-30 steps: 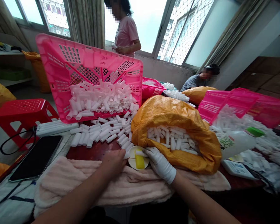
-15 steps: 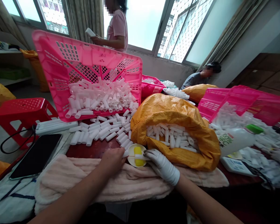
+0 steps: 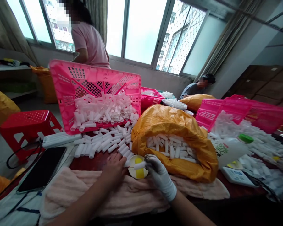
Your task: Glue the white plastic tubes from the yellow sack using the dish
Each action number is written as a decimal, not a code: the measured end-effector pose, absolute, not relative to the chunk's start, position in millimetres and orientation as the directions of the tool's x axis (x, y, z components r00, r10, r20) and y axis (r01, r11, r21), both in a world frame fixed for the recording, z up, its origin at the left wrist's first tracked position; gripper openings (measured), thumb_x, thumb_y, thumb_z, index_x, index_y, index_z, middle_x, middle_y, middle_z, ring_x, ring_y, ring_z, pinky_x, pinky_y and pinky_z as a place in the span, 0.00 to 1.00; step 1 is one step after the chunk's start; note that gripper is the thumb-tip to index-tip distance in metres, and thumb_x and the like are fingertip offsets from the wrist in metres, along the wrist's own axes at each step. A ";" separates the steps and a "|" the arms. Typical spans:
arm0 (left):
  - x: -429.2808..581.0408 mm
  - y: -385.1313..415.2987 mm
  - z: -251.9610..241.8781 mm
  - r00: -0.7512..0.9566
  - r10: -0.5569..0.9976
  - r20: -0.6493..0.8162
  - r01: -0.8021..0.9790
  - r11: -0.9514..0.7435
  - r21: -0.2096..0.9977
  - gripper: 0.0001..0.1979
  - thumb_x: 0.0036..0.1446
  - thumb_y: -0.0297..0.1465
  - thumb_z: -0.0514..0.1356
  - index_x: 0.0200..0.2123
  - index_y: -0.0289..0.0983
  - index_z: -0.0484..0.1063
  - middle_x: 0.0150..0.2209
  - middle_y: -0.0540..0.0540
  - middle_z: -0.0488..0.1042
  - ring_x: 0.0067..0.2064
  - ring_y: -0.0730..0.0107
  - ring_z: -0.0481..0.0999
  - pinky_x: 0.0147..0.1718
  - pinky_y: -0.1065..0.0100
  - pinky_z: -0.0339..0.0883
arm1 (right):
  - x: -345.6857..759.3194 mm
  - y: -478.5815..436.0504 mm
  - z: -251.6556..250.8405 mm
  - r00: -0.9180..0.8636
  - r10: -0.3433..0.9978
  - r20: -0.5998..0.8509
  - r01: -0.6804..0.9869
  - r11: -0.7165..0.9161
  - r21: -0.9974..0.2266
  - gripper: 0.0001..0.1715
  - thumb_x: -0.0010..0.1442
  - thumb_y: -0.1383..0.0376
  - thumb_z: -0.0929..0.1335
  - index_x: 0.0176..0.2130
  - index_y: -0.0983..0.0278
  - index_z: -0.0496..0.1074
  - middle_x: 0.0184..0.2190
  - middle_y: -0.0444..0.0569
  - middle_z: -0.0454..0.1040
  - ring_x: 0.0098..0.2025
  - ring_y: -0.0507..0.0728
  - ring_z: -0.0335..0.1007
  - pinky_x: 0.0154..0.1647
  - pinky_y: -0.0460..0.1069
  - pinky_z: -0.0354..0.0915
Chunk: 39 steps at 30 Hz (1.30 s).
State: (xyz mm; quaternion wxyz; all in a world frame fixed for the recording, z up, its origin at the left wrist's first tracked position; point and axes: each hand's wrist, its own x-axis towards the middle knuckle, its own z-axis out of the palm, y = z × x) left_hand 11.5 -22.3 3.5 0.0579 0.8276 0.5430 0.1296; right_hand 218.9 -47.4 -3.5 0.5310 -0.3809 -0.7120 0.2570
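My right hand (image 3: 159, 175), in a white glove, pinches a white plastic tube (image 3: 139, 165) above a round white dish (image 3: 138, 175) with yellow pads on it. My bare left hand (image 3: 113, 169) lies on the pink towel (image 3: 122, 194) at the dish's left edge, with a short white tube end (image 3: 126, 164) showing at its fingertips. Behind the hands, a loose pile of white tubes (image 3: 101, 141) spills from a tilted pink plastic basket (image 3: 94, 78). An orange woven sack (image 3: 174, 122) lies open to the right, full of similar tubes.
A black phone (image 3: 41, 164) and a red plastic stool (image 3: 25, 125) are at the left. To the right are a white bottle with a green cap (image 3: 231, 150), a white digital scale (image 3: 235, 177) and another pink basket (image 3: 250, 110). Two co-workers are beyond the table.
The whole view has tilted and shifted as my head moved. My hands stay at the dish, and the standing co-worker in pink has turned and moved left.
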 end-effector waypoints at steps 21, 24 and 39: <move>39.9 -63.1 29.5 0.679 0.716 -0.164 0.594 -0.405 0.695 0.14 0.53 0.43 0.51 0.32 0.39 0.68 0.30 0.50 0.74 0.30 0.71 0.72 0.26 0.74 0.59 | 193.2 -79.9 14.4 -0.068 0.982 0.176 0.348 0.188 -0.919 0.21 0.60 0.54 0.57 0.22 0.64 0.59 0.18 0.42 0.60 0.21 0.49 0.56 0.22 0.44 0.57; 45.3 -66.7 29.1 0.690 0.695 -0.202 0.589 -0.376 0.716 0.11 0.53 0.38 0.51 0.33 0.39 0.68 0.31 0.50 0.74 0.31 0.71 0.72 0.27 0.74 0.60 | 199.8 -86.3 12.1 -0.050 0.987 0.150 0.300 0.158 -0.941 0.21 0.59 0.53 0.58 0.23 0.64 0.61 0.19 0.43 0.64 0.22 0.50 0.59 0.24 0.44 0.59; 30.2 -29.4 47.3 0.547 0.836 -0.048 0.657 -0.393 0.644 0.11 0.53 0.31 0.52 0.41 0.38 0.67 0.38 0.47 0.71 0.39 0.70 0.68 0.38 0.70 0.61 | 285.8 -142.8 29.9 0.314 0.930 0.191 0.566 -0.022 -0.824 0.17 0.51 0.51 0.63 0.30 0.61 0.71 0.25 0.49 0.73 0.30 0.57 0.70 0.31 0.46 0.67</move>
